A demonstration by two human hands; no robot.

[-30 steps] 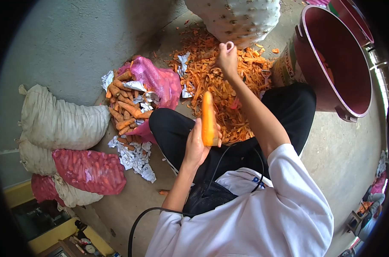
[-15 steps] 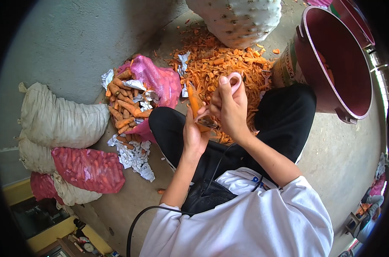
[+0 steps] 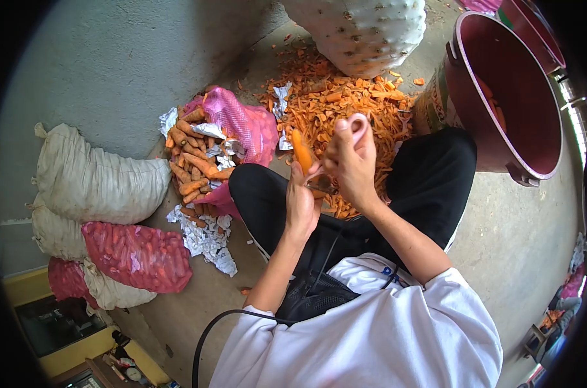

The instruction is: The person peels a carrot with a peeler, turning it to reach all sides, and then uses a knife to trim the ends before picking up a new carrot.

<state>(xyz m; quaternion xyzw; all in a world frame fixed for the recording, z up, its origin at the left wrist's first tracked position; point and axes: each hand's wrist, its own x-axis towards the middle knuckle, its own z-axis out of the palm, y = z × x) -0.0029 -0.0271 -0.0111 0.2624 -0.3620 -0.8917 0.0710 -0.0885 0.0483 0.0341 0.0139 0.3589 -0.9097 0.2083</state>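
Because the fingers of the left hand (image 3: 302, 205) close round the near end of the carrot (image 3: 301, 150), its tip projects free; fingers of the right hand (image 3: 353, 169) grip the peeler (image 3: 358, 123), head beside the carrot. Position near the peelings (image 3: 335, 110) probably keeps scraps together. Large tub (image 3: 454, 81), beside right knee (image 3: 458, 145): some orange carrots (image 3: 499, 116) inside. Pink mesh bag (image 3: 232, 116), near left knee (image 3: 251, 184): open, unpeeled carrots (image 3: 195, 158) spilling out among crumpled paper (image 3: 209, 239). Red mesh bag (image 3: 138, 255): filled with carrots.

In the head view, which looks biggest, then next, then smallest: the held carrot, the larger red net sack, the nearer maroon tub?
1. Nearer maroon tub
2. Larger red net sack
3. Held carrot
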